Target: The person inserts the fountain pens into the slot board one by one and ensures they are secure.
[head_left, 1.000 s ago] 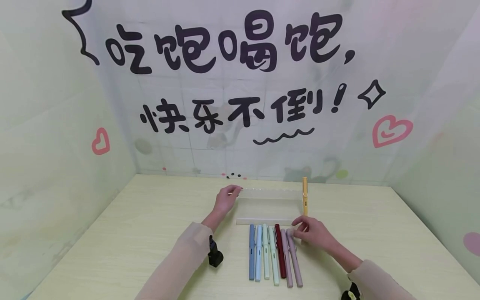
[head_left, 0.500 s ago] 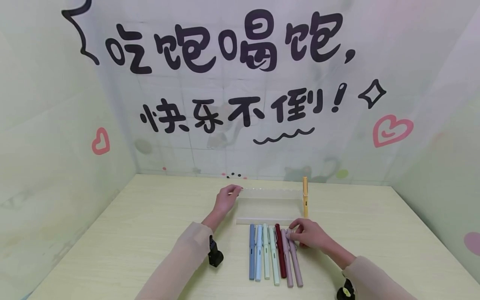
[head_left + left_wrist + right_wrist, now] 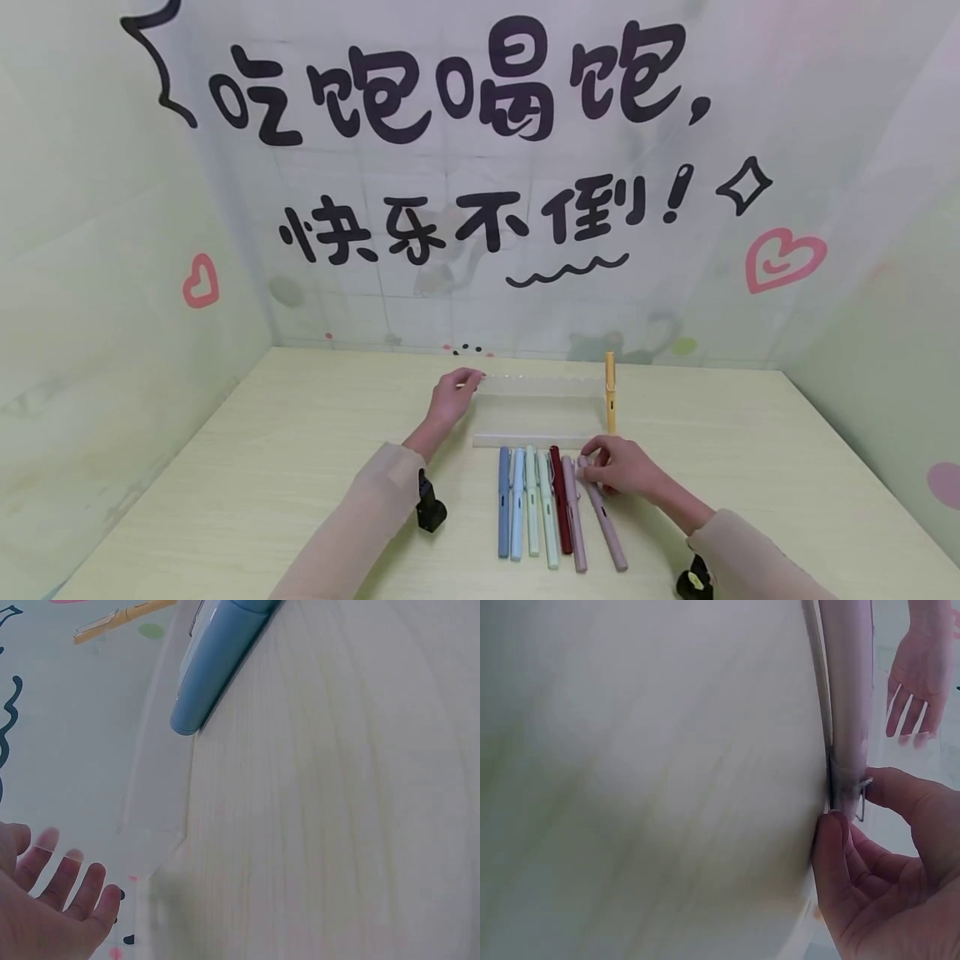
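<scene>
In the head view, my left hand holds the left end of a clear plastic pen rack, its fingertips seen through the plastic in the left wrist view. My right hand pinches the capped end of a mauve pen between thumb and fingers. That pen lies slanted, its lower end apart from a second mauve pen. In the right wrist view the pen's metal clip shows beside the fingers. A yellow pen leans on the right end of the rack.
Left of the mauve pens lie a dark red pen, two pale green pens, a light blue pen and a darker blue pen, in front of the rack. A printed cloth wall stands behind the wooden table.
My right hand has moved slightly left onto the outermost mauve pen's cap. That pen's lower end has swung right, away from its neighbour. My left hand has stayed on the rack.
</scene>
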Demonstrator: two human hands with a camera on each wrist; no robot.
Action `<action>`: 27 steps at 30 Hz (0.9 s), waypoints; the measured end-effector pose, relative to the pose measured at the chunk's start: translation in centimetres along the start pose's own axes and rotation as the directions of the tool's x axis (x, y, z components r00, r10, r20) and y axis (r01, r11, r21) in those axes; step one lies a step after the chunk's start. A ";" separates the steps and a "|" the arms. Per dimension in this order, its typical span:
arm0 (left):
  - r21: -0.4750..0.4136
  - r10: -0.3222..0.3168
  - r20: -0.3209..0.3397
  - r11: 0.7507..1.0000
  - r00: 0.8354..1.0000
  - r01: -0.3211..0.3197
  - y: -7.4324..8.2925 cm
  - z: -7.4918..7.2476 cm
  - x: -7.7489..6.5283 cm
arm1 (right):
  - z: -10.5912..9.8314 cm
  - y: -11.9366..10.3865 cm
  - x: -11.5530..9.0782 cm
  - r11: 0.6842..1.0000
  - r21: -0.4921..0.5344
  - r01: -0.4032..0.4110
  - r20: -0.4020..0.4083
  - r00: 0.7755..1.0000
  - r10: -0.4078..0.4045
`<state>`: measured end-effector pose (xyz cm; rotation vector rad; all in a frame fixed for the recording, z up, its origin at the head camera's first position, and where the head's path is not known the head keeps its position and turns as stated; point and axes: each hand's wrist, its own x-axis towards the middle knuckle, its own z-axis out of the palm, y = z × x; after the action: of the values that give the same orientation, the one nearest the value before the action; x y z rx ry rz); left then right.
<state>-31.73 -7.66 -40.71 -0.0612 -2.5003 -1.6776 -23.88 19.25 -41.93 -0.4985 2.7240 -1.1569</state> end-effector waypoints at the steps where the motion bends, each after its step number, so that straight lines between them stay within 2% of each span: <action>1: 0.003 -0.001 -0.002 1.000 1.000 0.001 -0.1 0.0 0.0 | 0.0 0.0 0.0 1.000 -0.019 0.010 -0.004 1.000 -0.010; 5: 0.005 0.001 -0.005 1.000 1.000 -0.001 -0.1 0.0 0.1 | 0.2 0.0 0.2 0.995 -0.090 0.038 -0.015 0.999 -0.039; 12: 0.002 0.003 -0.005 1.000 1.000 -0.003 0.0 0.0 0.1 | 0.4 -0.2 0.0 0.992 -0.129 0.005 -0.056 0.998 -0.013; 17: 0.000 -0.006 -0.001 1.000 1.000 0.006 0.0 -0.1 0.0 | 0.2 -0.4 -0.2 0.995 -0.098 -0.009 -0.090 0.996 0.000; 23: -0.001 -0.008 0.000 1.000 1.000 0.008 0.0 -0.1 0.0 | -0.8 -0.5 -0.3 0.998 -0.045 0.040 -0.070 0.997 -0.043; 27: 0.002 -0.008 0.002 1.000 1.000 0.008 0.1 -0.1 -0.1 | -1.4 -0.7 -0.2 0.999 0.030 0.032 -0.054 0.998 -0.030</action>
<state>-31.64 -7.75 -40.61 -0.0531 -2.5066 -1.6793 -23.87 19.84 -40.46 -0.5142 2.7478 -1.2360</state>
